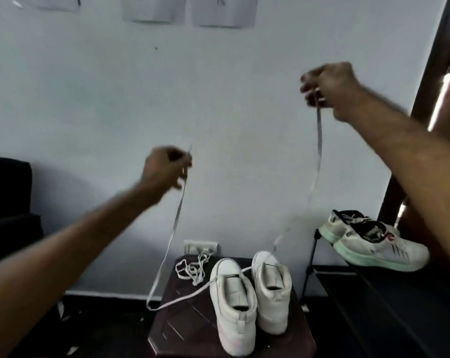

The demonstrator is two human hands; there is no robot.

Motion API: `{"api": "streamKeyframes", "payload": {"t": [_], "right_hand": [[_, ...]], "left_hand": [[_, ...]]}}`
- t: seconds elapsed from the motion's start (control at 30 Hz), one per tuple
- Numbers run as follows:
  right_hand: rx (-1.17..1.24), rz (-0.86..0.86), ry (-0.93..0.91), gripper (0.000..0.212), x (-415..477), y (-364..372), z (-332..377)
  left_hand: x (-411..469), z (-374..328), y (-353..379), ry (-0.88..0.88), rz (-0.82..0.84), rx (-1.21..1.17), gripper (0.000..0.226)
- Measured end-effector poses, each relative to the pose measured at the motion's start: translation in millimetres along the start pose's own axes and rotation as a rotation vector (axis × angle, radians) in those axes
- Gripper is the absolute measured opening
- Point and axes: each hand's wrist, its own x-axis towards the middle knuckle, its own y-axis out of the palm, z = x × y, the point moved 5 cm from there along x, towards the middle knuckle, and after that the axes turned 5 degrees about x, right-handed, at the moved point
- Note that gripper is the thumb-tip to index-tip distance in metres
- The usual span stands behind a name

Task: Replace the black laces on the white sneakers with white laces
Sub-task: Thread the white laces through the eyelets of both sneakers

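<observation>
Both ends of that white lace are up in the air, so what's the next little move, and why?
Probably raise the left hand to take up slack: its side of the white lace sags in a loop off the side of the table, while the right hand holds its side nearly taut above the sneakers.

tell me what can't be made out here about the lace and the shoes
- Head view: exactly how the white lace is pinched; the curled fingers of the left hand and right hand cover it, and both are blurred.
- Head view: which eyelets the lace runs through on the sneakers; their heels face the camera and the detail is too small.
- Head view: what the wall papers show; cut off by the top edge.
</observation>
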Motion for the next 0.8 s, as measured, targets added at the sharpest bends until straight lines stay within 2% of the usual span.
{"api": "streamKeyframes", "payload": {"t": [0.03,0.1,0.17,0.27,0.3,0.37,0.47,0.57,0.67,0.8], "right_hand": [[-0.138,0.082,-0.026,0.016,-8,11,-23],[-0.389,0.270,-0.024,0.008,-30,38,-78],[-0.531,0.441,0.041,0.007,-63,66,-139],[-0.580,0.583,0.131,0.006,-117,103,-218],[-0.566,0.602,0.158,0.006,-134,113,-237],[-0.530,0.627,0.215,0.008,-163,128,-266],[-0.567,0.663,0.244,0.009,-193,146,-297],[-0.721,0.667,0.158,0.013,-215,152,-306],[-0.793,0.686,0.043,0.013,-223,156,-307],[-0.783,0.765,-0.017,0.013,-228,156,-305]], "left_hand": [[-14,29,19,-0.042,0.042,0.077,0.009],[-47,77,56,-0.123,0.144,0.247,0.033],[-81,102,88,-0.128,0.219,0.413,0.047],[-120,119,139,-0.106,0.421,0.560,0.065],[-130,124,152,-0.128,0.473,0.583,0.063],[-140,136,165,-0.189,0.477,0.593,0.051],[-143,152,166,-0.257,0.342,0.507,0.032],[-149,165,153,-0.344,0.183,0.230,0.032],[-152,181,157,-0.447,0.171,0.045,0.019],[-157,193,162,-0.543,0.188,-0.116,0.018]]}}
